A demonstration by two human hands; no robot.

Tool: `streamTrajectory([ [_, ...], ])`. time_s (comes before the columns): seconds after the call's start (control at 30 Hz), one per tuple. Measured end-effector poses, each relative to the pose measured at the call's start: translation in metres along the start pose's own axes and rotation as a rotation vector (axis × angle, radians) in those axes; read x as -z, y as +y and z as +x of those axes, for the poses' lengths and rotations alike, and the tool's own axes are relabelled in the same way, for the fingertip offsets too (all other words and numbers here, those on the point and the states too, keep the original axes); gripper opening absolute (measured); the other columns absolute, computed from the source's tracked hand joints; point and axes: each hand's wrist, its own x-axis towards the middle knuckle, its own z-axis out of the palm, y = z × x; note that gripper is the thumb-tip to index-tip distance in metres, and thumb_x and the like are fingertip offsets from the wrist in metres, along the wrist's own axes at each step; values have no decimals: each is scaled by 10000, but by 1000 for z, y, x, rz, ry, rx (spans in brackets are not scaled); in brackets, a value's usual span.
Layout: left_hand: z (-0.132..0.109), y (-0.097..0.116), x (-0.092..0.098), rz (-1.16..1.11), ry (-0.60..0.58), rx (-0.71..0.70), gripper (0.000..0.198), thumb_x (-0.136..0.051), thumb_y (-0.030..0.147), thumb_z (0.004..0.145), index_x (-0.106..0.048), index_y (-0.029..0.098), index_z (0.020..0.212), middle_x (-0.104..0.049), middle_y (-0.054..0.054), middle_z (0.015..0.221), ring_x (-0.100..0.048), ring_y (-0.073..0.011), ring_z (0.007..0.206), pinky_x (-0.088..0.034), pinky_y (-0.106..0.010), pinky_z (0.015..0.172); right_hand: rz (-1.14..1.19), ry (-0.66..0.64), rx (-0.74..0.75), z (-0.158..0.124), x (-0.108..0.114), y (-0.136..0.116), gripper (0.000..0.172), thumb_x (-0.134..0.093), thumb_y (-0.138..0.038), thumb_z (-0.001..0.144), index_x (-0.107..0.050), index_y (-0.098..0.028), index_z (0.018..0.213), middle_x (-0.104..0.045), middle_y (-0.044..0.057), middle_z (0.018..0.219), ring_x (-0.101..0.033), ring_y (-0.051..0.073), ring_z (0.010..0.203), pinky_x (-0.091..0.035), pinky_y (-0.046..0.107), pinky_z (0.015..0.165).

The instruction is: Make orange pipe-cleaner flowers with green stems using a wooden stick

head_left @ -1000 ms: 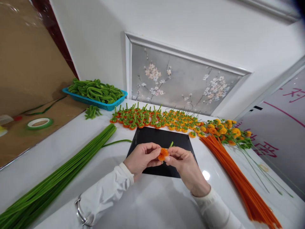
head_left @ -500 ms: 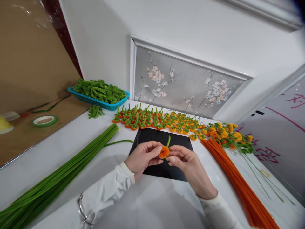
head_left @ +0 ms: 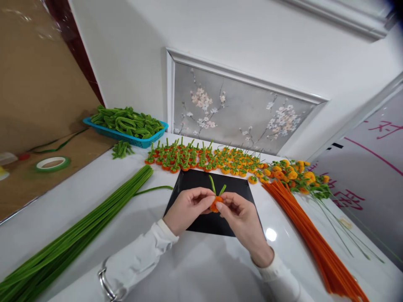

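In the head view, my left hand [head_left: 190,207] and right hand [head_left: 242,214] are close together above the black mat [head_left: 208,225], both clamped by thumb and fingertips on 1 small orange flower [head_left: 217,206]. My right thumb presses its front; my left thumb and fingers pinch its left edge. 2 green strips [head_left: 212,184] poke up behind it in a V.

The mat lies on the white table [head_left: 195,264]. Past its far edge sit orange heads [head_left: 174,169], green stubs upward, with yellow heads [head_left: 242,172] to their right, then a loose bunch [head_left: 310,178]. Orange stems [head_left: 310,237] lie beyond my right arm and green stems [head_left: 94,222] beyond my left, with 1 loose strip [head_left: 154,190] reaching toward the mat. At the far left, a blue basket [head_left: 143,142] holds green loops [head_left: 126,121]; short pieces [head_left: 122,149] lie just beside it. Tape [head_left: 53,164] rests farther left.
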Motion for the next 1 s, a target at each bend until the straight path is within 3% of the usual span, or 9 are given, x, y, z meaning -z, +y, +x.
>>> streamTrajectory([
  [0.1,0,0,0,128,-22,-74,205,-642,286,755,-654,143,902,-666,-48,819,-623,-161,750,-519,-246,645,-80,-15,27,-1,1,-3,158,-579,-299,821,-636,-182,911,-647,19,728,-598,147,650,-506,261,623],
  [0.3,-2,-3,-8,148,24,-135,168,-576,234,783,-658,143,899,-689,-64,872,-653,-194,819,-532,-299,757,-245,7,80,-2,2,-6,137,-550,-252,837,-661,-193,891,-677,26,752,-628,157,652,-510,264,634],
  [0.4,-2,-3,-8,199,74,-154,179,-579,246,778,-660,139,897,-689,-68,860,-651,-197,806,-538,-287,724,-217,3,57,0,5,-2,205,-542,-280,847,-647,-187,997,-698,41,793,-650,165,658,-533,277,648],
  [0.5,-1,-2,-4,236,106,-133,207,-591,268,772,-649,140,923,-689,-73,855,-654,-196,781,-539,-265,652,-161,44,25,1,10,4,280,-508,-324,870,-622,-181,1082,-702,52,808,-654,158,634,-550,277,637],
  [0.7,0,-4,-1,202,110,-58,271,-586,301,781,-605,145,1003,-671,-64,887,-657,-161,687,-525,-229,541,-151,95,92,3,13,7,239,-503,-298,871,-651,-198,1029,-675,31,782,-611,126,599,-535,238,597],
  [0.83,1,-4,-3,101,53,-36,289,-588,327,794,-602,153,1024,-656,-44,884,-658,-140,684,-539,-229,585,-117,13,118,3,8,4,217,-516,-252,861,-644,-212,1033,-654,17,794,-592,118,614,-518,223,588],
  [1.0,0,1,-3,-50,51,42,347,-516,429,840,-615,144,1010,-664,-55,885,-660,-143,756,-548,-257,696,-91,4,119,3,7,3,193,-517,-247,864,-650,-209,998,-659,23,813,-590,121,618,-514,229,595],
])
